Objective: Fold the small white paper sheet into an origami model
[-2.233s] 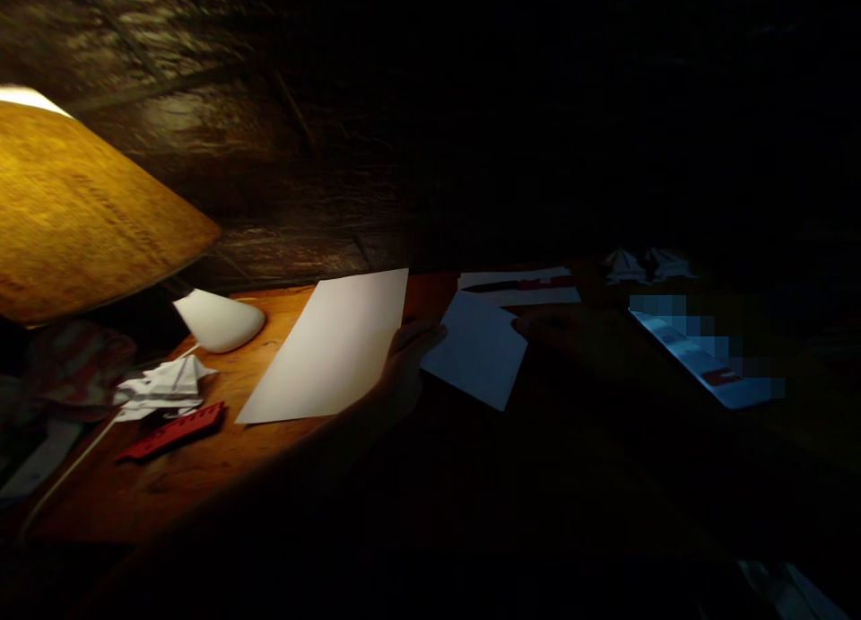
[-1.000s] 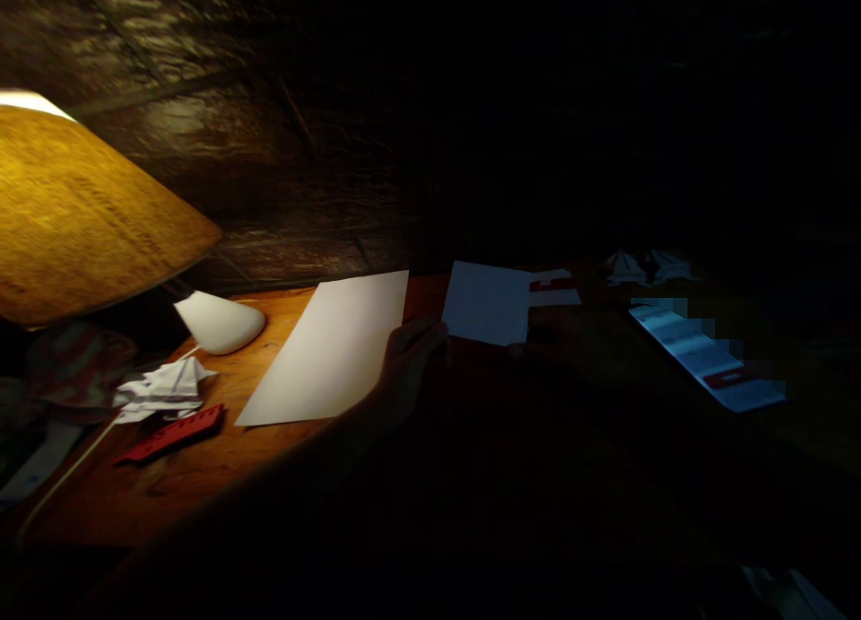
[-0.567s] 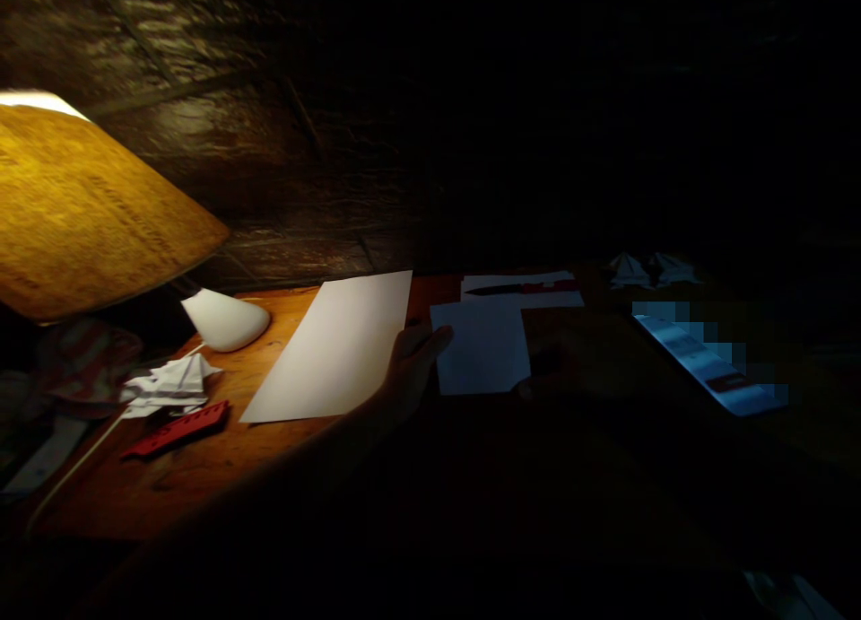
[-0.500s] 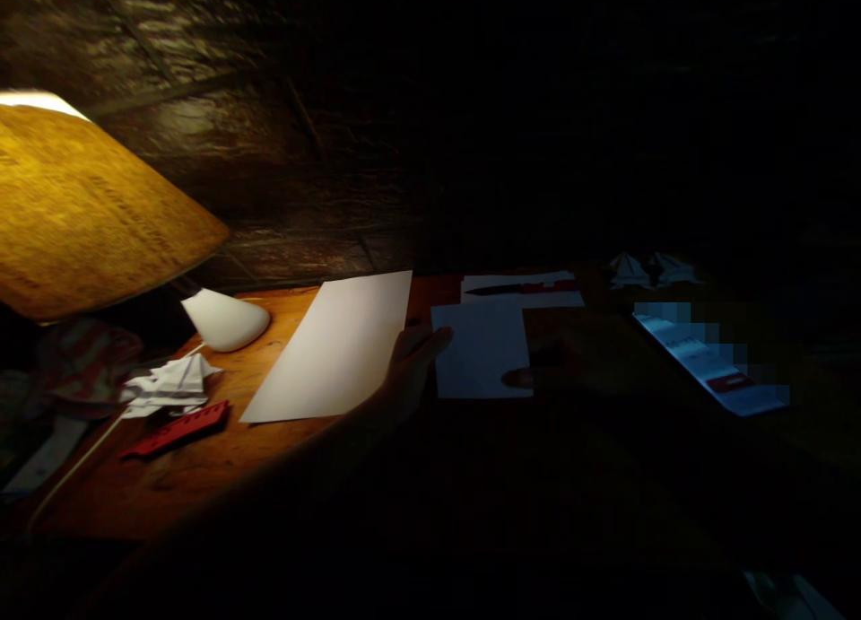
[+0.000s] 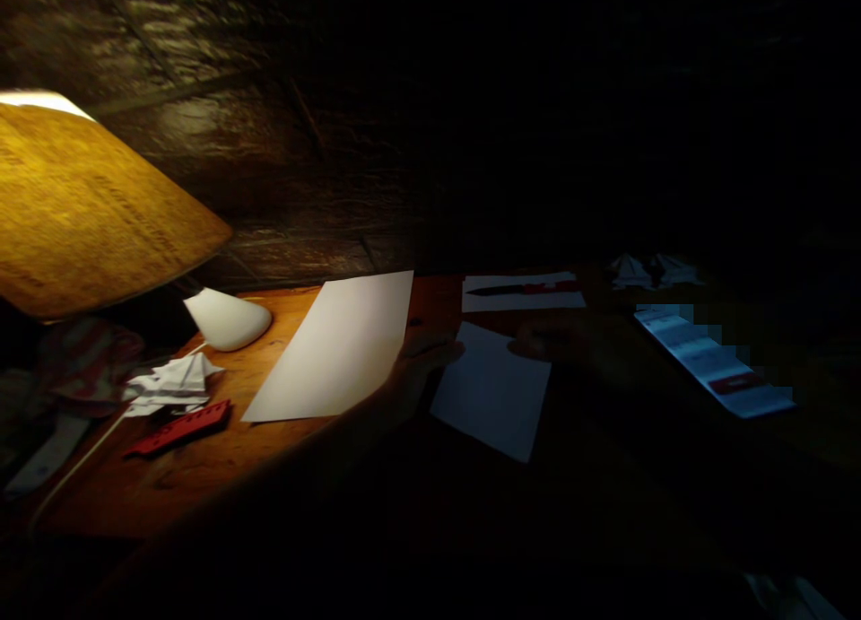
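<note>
A small sheet of white paper [image 5: 494, 391] is held tilted over the dark middle of the table. My left hand [image 5: 427, 360] pinches its upper left edge, fingers closed. At its upper right edge my right hand [image 5: 548, 337] is closed on the paper too, though most of that hand is lost in shadow. Just left of my left hand lies a larger white sheet [image 5: 333, 351]. Behind the small paper, a knife [image 5: 521, 289] with a dark blade and red handle rests on more white paper [image 5: 525, 303].
A lamp with a yellow shade [image 5: 100, 207] and white base [image 5: 232, 319] lights the left. Near it lie a folded paper piece [image 5: 171, 382], a red object [image 5: 178, 430] and a cord [image 5: 81, 467]. At right are a lit phone screen [image 5: 713, 360] and folded papers [image 5: 652, 270].
The small paper has turned and moved slightly lower. My right hand has shifted from its lower right corner up to its upper right edge.
</note>
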